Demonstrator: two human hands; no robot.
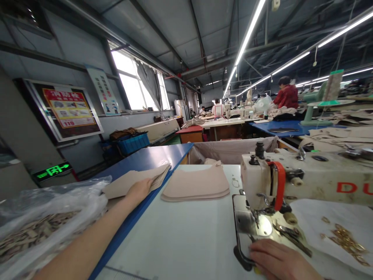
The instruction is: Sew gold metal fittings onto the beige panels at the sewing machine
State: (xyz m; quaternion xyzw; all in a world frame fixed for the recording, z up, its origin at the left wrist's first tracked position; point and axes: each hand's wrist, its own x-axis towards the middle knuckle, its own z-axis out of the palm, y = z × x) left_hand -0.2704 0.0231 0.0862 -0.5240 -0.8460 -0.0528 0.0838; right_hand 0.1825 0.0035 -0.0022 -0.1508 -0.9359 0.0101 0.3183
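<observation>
My left hand [140, 191] is at the right edge of a stack of beige fabric pieces [124, 181] on the blue table, its fingers closed on the edge and the tips partly hidden. A second pile of cut beige pieces [196, 182] with rounded corners lies on the pale sewing table, to the right of that hand. My right hand [281, 259] rests by the metal needle plate [243, 221] of the sewing machine [317, 171]. Its fingers are bent and pressed together; what they hold, if anything, is hidden. A small yellow bit shows under them.
A plastic bag [52, 202] of small fabric strips stands at left. Dark scissors-like snips [293, 235] lie beside the needle area, and gold metal fittings [345, 239] sit on a white sheet at right. Behind is a cloth-lined bin [233, 149]. Other people work farther back.
</observation>
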